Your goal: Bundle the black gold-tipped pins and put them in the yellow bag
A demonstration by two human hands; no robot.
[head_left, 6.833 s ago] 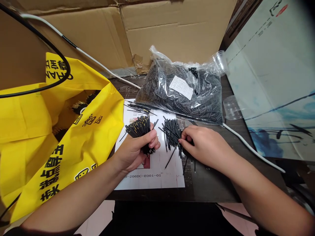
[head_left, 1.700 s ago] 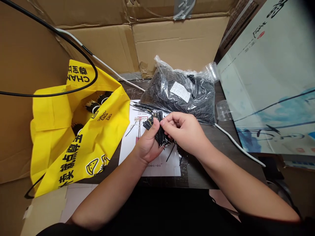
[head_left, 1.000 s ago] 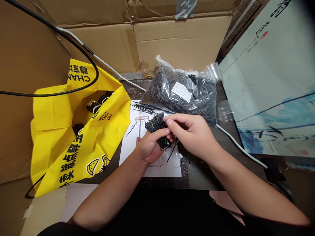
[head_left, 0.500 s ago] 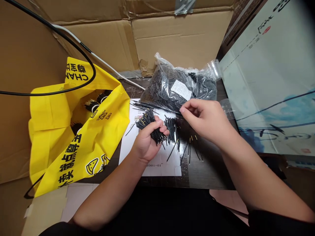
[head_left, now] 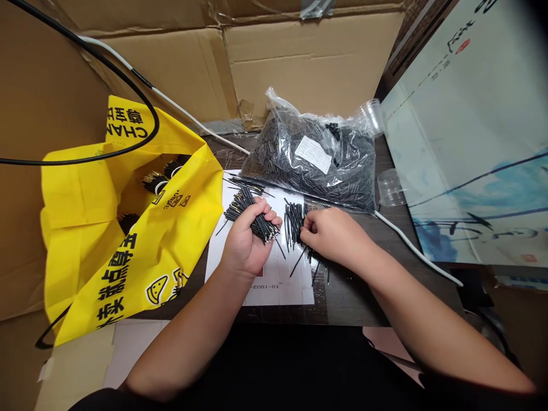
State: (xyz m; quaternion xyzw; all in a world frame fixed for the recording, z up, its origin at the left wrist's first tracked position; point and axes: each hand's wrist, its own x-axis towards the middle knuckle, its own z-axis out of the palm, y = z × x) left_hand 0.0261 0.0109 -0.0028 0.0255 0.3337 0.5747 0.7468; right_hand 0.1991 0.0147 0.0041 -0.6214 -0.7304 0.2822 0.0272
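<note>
My left hand is wrapped round a thick bundle of short black wires with bright metal ends, above a white printed sheet. My right hand has its fingers pinched together at the right edge of a loose pile of black wires; whatever is between the fingertips is too hidden to make out. More black wires lie at the top of the sheet. Behind both hands rests a clear plastic bag full of small black tubes, with a white label.
A yellow bag holding tied wire bundles stands at the left. Clear plastic cups are at the right of the plastic bag. Cardboard walls the back, a painted panel the right. A black cable hangs at upper left.
My right hand has moved down and left from the plastic bag's front edge to the wire pile. My left hand still holds its bundle, slightly further left in view.
</note>
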